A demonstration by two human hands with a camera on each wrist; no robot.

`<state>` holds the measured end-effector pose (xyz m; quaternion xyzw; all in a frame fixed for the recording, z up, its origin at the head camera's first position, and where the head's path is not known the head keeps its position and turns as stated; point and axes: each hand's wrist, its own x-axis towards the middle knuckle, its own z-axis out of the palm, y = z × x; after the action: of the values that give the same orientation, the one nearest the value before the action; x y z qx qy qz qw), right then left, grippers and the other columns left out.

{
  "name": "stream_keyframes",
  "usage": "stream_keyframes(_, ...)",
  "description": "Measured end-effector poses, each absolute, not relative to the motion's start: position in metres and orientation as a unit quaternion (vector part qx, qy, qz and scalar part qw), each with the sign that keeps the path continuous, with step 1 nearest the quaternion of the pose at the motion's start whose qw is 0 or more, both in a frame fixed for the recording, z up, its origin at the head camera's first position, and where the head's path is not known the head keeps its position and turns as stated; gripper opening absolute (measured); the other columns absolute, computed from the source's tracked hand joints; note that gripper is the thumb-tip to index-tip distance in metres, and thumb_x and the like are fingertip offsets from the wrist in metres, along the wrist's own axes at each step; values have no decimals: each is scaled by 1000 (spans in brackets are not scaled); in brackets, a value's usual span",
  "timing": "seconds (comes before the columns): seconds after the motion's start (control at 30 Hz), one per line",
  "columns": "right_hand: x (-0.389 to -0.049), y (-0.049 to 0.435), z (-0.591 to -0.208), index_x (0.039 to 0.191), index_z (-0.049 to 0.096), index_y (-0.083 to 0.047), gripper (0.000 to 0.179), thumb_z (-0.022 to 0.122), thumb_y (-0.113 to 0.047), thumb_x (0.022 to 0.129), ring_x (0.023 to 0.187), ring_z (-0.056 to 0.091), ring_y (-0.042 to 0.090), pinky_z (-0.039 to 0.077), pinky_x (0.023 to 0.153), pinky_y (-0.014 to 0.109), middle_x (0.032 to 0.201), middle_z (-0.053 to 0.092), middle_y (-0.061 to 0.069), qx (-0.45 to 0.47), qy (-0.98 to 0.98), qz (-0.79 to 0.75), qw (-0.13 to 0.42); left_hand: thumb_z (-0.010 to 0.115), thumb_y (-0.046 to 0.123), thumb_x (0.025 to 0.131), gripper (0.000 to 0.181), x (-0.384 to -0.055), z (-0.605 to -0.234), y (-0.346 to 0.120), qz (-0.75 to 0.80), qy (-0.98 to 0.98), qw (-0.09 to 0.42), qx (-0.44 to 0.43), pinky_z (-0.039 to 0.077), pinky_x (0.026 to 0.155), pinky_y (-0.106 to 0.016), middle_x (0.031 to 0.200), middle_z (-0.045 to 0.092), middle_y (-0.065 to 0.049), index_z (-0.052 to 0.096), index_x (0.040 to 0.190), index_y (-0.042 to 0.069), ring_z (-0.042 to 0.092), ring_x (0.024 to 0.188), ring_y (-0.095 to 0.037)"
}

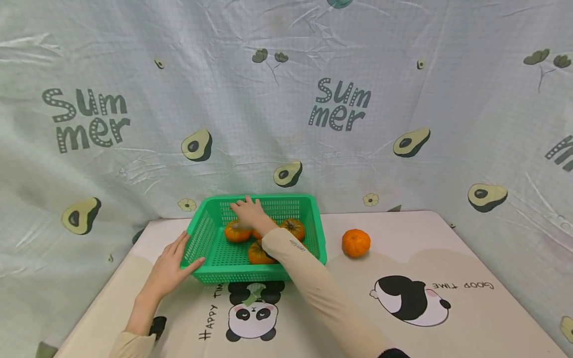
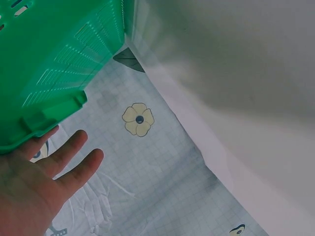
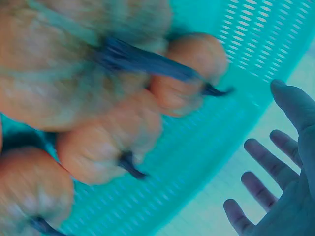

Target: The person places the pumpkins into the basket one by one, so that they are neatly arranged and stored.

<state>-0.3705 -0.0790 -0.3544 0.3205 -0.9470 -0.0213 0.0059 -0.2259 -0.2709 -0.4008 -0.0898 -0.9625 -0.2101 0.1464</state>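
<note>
A green plastic basket point(image 1: 224, 272) with slotted walls stands on the table and holds several small orange pumpkins point(image 1: 293, 228) with dark stems. My left hand point(image 1: 167, 268) lies along the basket's left side, fingers spread and touching the rim; the left wrist view shows them straight beside the green wall point(image 2: 64, 73). Over the back part of the basket reaches my right hand point(image 1: 251, 216), above the pumpkins. In the right wrist view its fingers point(image 3: 263, 189) are extended and hold nothing, apart from the blurred pumpkins point(image 3: 110, 137). My right forearm hides part of the basket's contents.
One more orange pumpkin point(image 1: 356, 243) sits on the table to the right of the basket. The pale tablecloth point(image 1: 340, 283) carries panda prints. A grey-white curtain point(image 1: 250, 109) with avocado prints hangs close behind the basket.
</note>
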Motion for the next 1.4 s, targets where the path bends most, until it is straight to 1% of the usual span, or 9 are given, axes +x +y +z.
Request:
stream_keyframes(0.17, -360, -71, -329, 134, 37, -26, 57, 52, -48, 84, 125, 32, 19, 28, 105, 47, 134, 43, -6, 344, -938, -17, 28, 54, 45, 84, 80, -226, -401, -270, -210, -962, 148, -92, 27, 94, -63, 143, 23, -27, 23, 138, -6, 27, 124, -48)
stream_keyframes(0.23, -356, -67, -321, 134, 37, -27, 56, 52, -49, 84, 124, 33, 18, 30, 103, 46, 134, 43, -6, 352, -935, -22, 39, 54, 45, 84, 81, -226, -401, -269, -211, -962, 147, -92, 27, 94, -62, 143, 23, -27, 23, 139, -6, 27, 124, -48)
stream_keyframes(0.5, -334, -36, -293, 133, 38, -28, 54, 52, -48, 85, 117, 36, 16, 36, 92, 38, 131, 47, -7, 388, -917, -16, 84, 54, 45, 84, 81, -224, -400, -270, -211, -963, 144, -88, 26, 95, -62, 143, 22, -27, 23, 138, -6, 26, 124, -48)
stream_keyframes(0.67, -318, -12, -281, 132, 40, -26, 54, 53, -47, 84, 111, 38, 16, 35, 83, 33, 127, 50, -7, 407, -905, -13, 126, 54, 45, 84, 81, -223, -400, -271, -211, -962, 146, -87, 26, 94, -63, 143, 23, -27, 23, 138, -6, 26, 124, -48)
stream_keyframes(0.77, -308, 3, -276, 132, 41, -24, 53, 54, -45, 85, 105, 39, 16, 35, 82, 32, 124, 52, -7, 422, -894, -7, 153, 55, 44, 84, 81, -224, -401, -271, -213, -962, 148, -88, 26, 94, -63, 142, 23, -27, 23, 138, -6, 26, 124, -48)
stream_keyframes(0.9, -296, 24, -276, 130, 44, -22, 50, 56, -39, 85, 97, 40, 15, 35, 80, 31, 117, 56, -6, 438, -878, 12, 193, 55, 44, 84, 80, -225, -401, -270, -212, -961, 149, -90, 27, 94, -62, 142, 23, -27, 24, 138, -6, 26, 124, -47)
stream_keyframes(1.07, -285, 49, -283, 124, 51, -19, 42, 58, -33, 85, 88, 41, 15, 35, 72, 29, 107, 60, -5, 457, -853, 34, 249, 55, 45, 84, 80, -225, -402, -270, -209, -962, 152, -89, 27, 94, -62, 142, 24, -28, 25, 137, -6, 26, 124, -48)
stream_keyframes(1.23, -278, 80, -301, 119, 54, -16, 35, 59, -27, 85, 83, 42, 14, 34, 71, 27, 99, 62, -4, 465, -842, 54, 267, 55, 44, 84, 80, -225, -402, -270, -214, -961, 152, -92, 27, 94, -63, 142, 23, -28, 25, 137, -7, 26, 124, -48)
stream_keyframes(1.4, -275, 111, -331, 111, 59, -14, 30, 62, -22, 82, 78, 41, 13, 37, 70, 26, 88, 61, -4, 458, -839, 68, 284, 55, 44, 84, 80, -225, -403, -270, -215, -961, 150, -90, 26, 94, -63, 142, 23, -28, 24, 137, -7, 26, 124, -48)
